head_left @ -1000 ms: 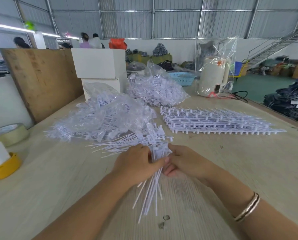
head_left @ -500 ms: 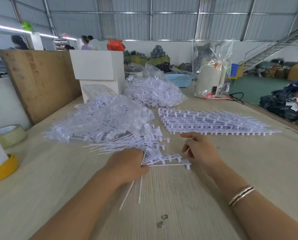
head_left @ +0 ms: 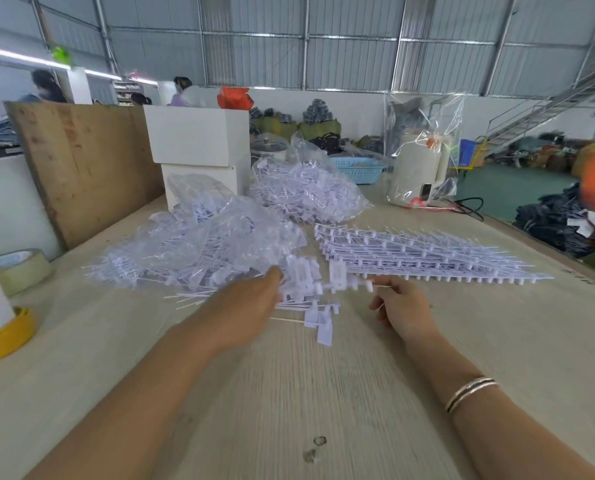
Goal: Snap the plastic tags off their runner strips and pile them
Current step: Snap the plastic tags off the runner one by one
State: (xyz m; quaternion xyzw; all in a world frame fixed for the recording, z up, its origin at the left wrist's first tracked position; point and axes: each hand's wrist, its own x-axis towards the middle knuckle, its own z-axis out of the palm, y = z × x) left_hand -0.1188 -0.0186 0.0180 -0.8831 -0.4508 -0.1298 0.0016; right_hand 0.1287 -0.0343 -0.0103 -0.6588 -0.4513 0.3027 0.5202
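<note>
Left hand (head_left: 251,308) is gripping light, brittle tags (head_left: 306,278) beside the strip stack (head_left: 420,258); right hand (head_left: 401,306) is pinching the runner strip (head_left: 365,284); best held near each joint.

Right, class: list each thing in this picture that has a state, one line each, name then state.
left hand: reaching into the loose tags, grip blurred.
right hand: fingers curled, pinching a thin white piece.
loose tags: snapped off, piled on the table.
runner strips: stacked flat, tags still attached.
tape roll: lying flat.
clear bags: full of tags.
</note>
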